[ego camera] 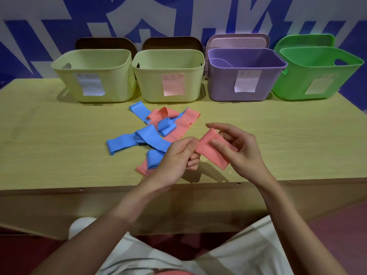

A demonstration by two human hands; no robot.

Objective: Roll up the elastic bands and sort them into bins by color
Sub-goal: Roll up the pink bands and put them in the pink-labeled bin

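A flat pink elastic band [213, 152] is held just above the wooden table [59, 147], between both hands. My left hand [178, 155] pinches its left end with thumb and fingers. My right hand [236, 149] holds the band from the right, thumb pressed on its top face and fingers behind it. A loose pile of blue bands [148, 136] and pink bands [183, 122] lies behind my hands at the table's middle. One more pink band [142, 168] lies under my left hand, with a blue loop on it.
Four open bins stand in a row at the back: two yellow-green ones [93, 76] [168, 76], a purple one [246, 76] and a green one [315, 74], each with a paper label. Lids lean on the wall behind them. The table's front edge [99, 188] runs below my hands.
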